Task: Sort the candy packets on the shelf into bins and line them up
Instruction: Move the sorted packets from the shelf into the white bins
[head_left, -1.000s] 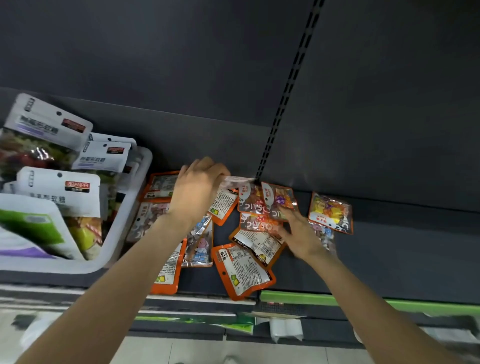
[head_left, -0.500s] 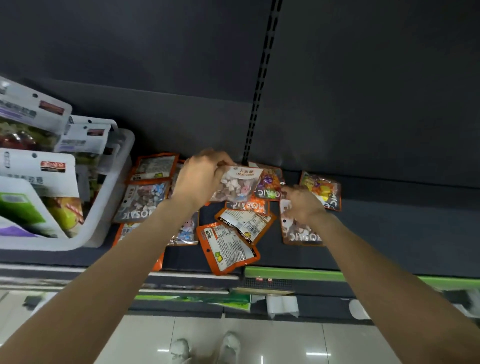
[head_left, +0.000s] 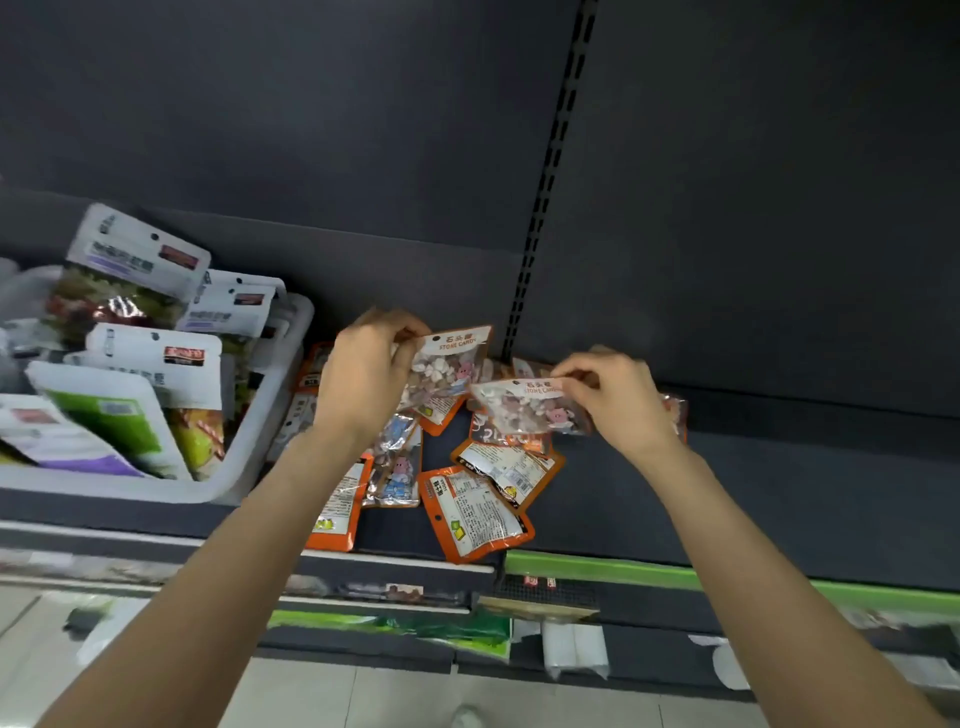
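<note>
Candy packets (head_left: 447, 374) (head_left: 524, 408), L/R fingers (head_left: 402, 338) (head_left: 569, 371) pinching each

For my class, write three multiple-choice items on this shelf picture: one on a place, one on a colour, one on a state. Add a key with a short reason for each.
1. Where does the white bin stand?
A. Left of the loose packets
B. Right of them
C. On the floor

2. What colour borders the loose packets lying on the shelf?
A. Blue
B. Orange
C. Black

3. What is the left hand doing?
A. Resting flat on the shelf
B. Hanging idle
C. Pinching a stone candy packet

Key: 1 A, the bin sits at the shelf's left end. 2 B, their edges are orange. 3 C, its fingers pinch the packet's top; the right hand holds another packet.
</note>
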